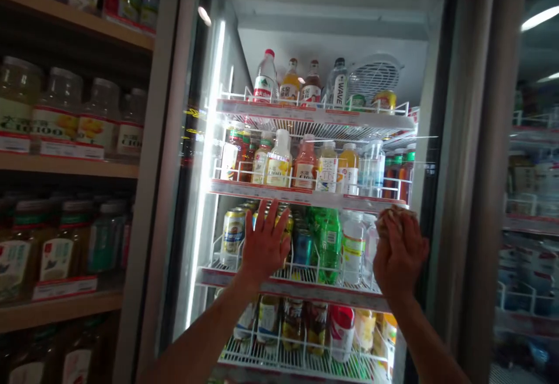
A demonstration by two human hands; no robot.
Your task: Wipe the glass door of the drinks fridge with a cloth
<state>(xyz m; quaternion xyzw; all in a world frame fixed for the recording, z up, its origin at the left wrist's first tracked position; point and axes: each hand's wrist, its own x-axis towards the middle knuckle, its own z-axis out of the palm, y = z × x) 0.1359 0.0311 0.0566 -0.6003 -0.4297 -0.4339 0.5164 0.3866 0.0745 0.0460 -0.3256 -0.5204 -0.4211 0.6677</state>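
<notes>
My left hand (265, 244) is stretched out with its fingers spread, in front of the cooler's third shelf of cans and bottles. It appears to lie flat against the glass door (323, 8), though contact is hard to confirm. On the right, my right hand (399, 261) is closed around a crumpled brownish cloth (396, 214) near the right side of the glass. Behind the hands show a yellow beer can (233, 232), a green bottle (329, 244) and a clear bottle with a yellow-green label (353, 244). Part of the third shelf's stock is hidden by my left hand.
Metal frames (469, 197) border the door. Wooden shelves (70, 162) with bottled drinks stand to the left. Another glass-fronted cooler (530, 221) is at the right. Inside, wire racks (314, 117) carry rows of bottles and cans, and a light strip (209, 139) glows at the left.
</notes>
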